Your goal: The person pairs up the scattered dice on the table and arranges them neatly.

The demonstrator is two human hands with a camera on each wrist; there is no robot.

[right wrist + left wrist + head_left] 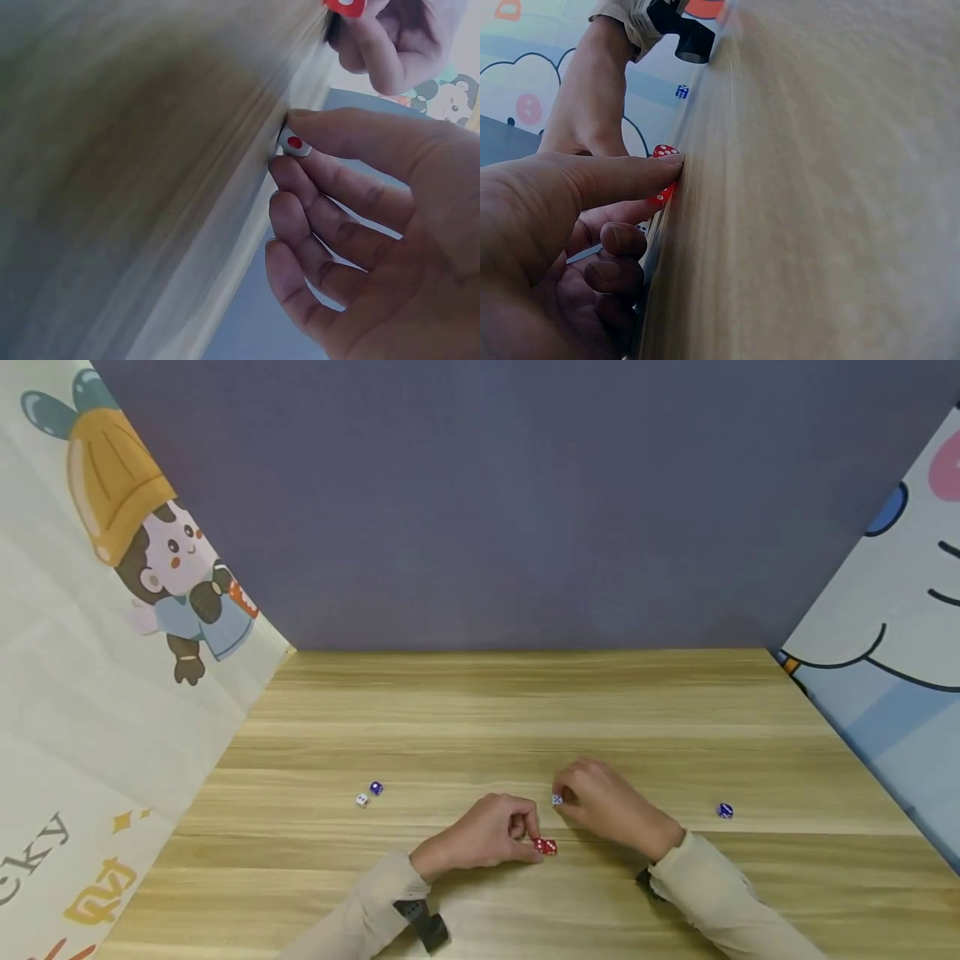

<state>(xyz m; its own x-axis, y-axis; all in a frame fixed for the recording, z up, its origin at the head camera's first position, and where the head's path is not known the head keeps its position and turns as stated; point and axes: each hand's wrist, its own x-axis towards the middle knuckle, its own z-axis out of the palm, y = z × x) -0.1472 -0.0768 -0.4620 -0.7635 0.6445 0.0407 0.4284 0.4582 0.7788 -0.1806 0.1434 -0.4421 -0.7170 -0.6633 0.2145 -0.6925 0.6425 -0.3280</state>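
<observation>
Dice, specifically a red pair (545, 847) with white pips, sat side by side at the left hand's (487, 833) fingertips; thumb and index were pinching the left one, with the other fingers curled in. Just beyond the red pair, the right hand (611, 806) had a white die (557, 800) pinched between thumb and index, other fingers loosely bent. Cute little thing: five dark pips on one face, one fat red dot on another. Well left of the red pair lay a second white die (362, 800) and a blue die (377, 788), close together; another blue one (725, 811) was well to its right.
</observation>
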